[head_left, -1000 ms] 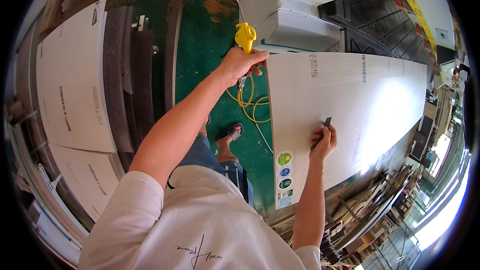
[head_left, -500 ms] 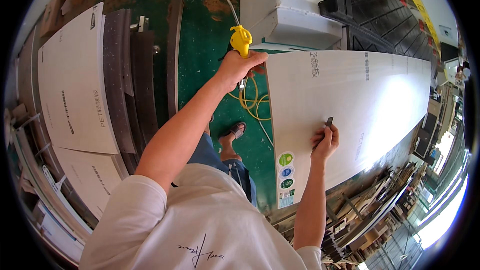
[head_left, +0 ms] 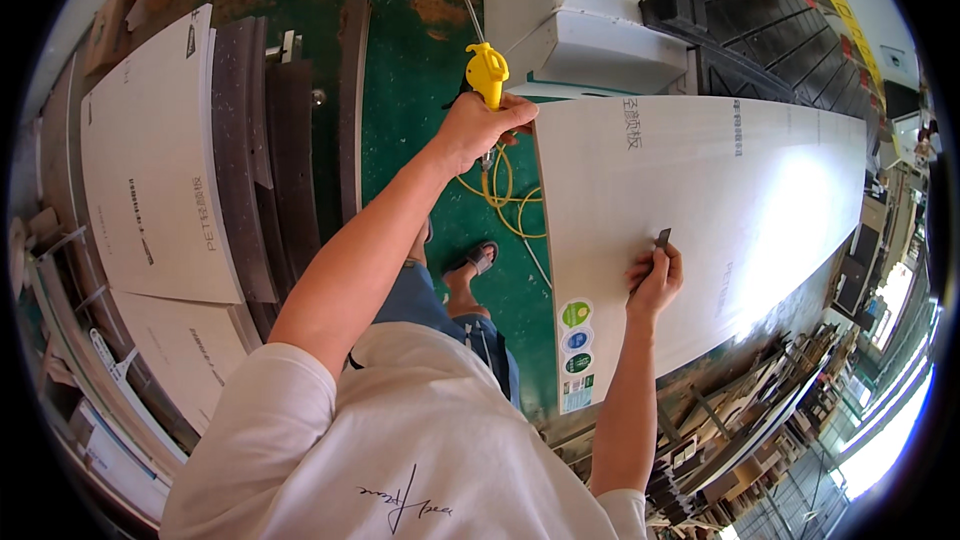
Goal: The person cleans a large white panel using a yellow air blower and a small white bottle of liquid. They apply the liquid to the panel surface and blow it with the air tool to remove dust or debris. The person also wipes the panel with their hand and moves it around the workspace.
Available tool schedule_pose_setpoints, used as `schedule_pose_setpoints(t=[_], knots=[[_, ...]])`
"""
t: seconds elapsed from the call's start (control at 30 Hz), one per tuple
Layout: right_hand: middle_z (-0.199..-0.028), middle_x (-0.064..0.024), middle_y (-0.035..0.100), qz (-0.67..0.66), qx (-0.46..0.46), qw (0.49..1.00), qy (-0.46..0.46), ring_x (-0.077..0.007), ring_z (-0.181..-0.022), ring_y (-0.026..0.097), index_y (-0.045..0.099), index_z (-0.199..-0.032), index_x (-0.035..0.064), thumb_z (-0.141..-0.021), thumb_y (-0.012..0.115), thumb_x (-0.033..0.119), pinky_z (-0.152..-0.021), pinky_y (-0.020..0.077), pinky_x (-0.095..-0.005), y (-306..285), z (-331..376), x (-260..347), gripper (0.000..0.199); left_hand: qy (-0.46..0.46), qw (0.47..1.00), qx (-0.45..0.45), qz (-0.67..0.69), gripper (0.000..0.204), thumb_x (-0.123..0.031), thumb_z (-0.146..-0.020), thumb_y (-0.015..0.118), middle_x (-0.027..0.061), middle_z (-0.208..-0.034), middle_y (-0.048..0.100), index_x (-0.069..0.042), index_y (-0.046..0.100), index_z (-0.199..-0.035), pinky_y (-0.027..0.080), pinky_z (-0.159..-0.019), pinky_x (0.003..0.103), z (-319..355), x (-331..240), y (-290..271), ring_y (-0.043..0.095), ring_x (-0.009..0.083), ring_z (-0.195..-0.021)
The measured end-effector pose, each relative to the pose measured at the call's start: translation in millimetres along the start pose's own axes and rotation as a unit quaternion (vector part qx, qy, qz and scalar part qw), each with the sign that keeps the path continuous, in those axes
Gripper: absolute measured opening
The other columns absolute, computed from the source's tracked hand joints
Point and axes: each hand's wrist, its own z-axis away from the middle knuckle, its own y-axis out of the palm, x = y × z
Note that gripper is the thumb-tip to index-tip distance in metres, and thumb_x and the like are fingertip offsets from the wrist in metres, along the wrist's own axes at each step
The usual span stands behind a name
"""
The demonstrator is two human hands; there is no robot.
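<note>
Boards (head_left: 155,170) with pale faces lie well left of both grips, partly covering dark panels (head_left: 235,160). The left hand (head_left: 480,130) is wrapped around a yellow air gun (head_left: 486,73), whose handle is mostly hidden in the fist; whether its fingertips also pinch the adjacent panel corner cannot be told. Just below that grip loops a yellow hose (head_left: 497,203), partly out of sight. Right of it, a large pale panel (head_left: 610,205) extends beneath the right hand (head_left: 657,282), which clasps a dark flat tool (head_left: 663,237), its lower part concealed by fingers. Glare obscures the panel beyond.
</note>
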Motion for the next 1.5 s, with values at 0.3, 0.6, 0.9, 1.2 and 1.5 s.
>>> schedule_pose_setpoints(t=[0.3, 0.6, 0.9, 1.2, 1.5], knots=[[-0.069, -0.0058, 0.061, 0.005, -0.007, 1.000, 0.004, -0.0125, -0.042, 0.053, 0.061, -0.104, 0.0035, -0.099, 0.057, 0.015, -0.034, 0.0330, -0.0246, 2.0, 0.1, 2.6, 0.013, -0.012, 0.995, -0.052, 0.082, 0.025, -0.022, -0.094, 0.074, 0.0049, -0.102, 0.074, -0.003, 0.070, -0.109, 0.054, -0.070, 0.025, 11.8, 5.3, 14.0, 0.073, 0.0160, -0.094], [-0.069, -0.0035, 0.059, 0.008, -0.014, 1.000, 0.022, -0.0097, -0.042, 0.048, 0.061, -0.103, 0.0065, -0.097, 0.056, 0.013, -0.035, 0.0274, -0.0223, 6.0, 1.8, 6.0, 0.010, -0.045, 0.943, -0.162, 0.286, 0.022, -0.013, -0.091, 0.069, 0.0075, -0.095, 0.072, -0.001, 0.067, -0.109, 0.059, -0.068, 0.026, 20.3, 16.1, 42.4, 0.072, 0.0163, -0.081], [-0.067, -0.0026, 0.056, 0.002, -0.008, 1.000, 0.017, -0.0097, -0.042, 0.048, 0.060, -0.101, 0.0064, -0.097, 0.056, 0.013, -0.035, 0.0276, -0.0230, 3.9, 2.4, 4.8, 0.009, -0.058, 0.909, -0.164, 0.379, 0.024, -0.011, -0.092, 0.067, 0.0078, -0.098, 0.071, -0.002, 0.063, -0.113, 0.059, -0.071, 0.029, 24.5, 21.8, 49.6, 0.072, 0.0186, -0.086], [-0.068, -0.0043, 0.059, 0.003, 0.014, 1.000, 0.009, -0.0108, -0.042, 0.051, 0.061, -0.107, 0.0070, -0.097, 0.058, 0.015, -0.034, 0.0317, -0.0237, 2.6, 0.2, 1.9, 0.013, -0.069, 0.976, -0.195, 0.072, 0.028, -0.027, -0.091, 0.068, 0.0124, -0.086, 0.076, -0.001, 0.069, -0.101, 0.057, -0.066, 0.035, 51.0, 55.3, -47.2, 0.075, 0.0237, -0.079], [-0.076, -0.0081, 0.066, -0.076, 0.062, 0.995, 0.011, -0.0127, -0.049, 0.061, 0.063, -0.107, 0.0042, -0.097, 0.057, 0.012, -0.040, 0.0429, -0.0255, -8.5, 3.1, -1.6, 0.014, -0.019, 0.717, -0.284, -0.636, 0.057, -0.017, -0.084, 0.070, 0.0232, -0.105, 0.071, -0.006, 0.048, -0.136, 0.054, -0.085, 0.054, 214.7, 46.9, -116.0, 0.069, 0.0437, -0.099]])
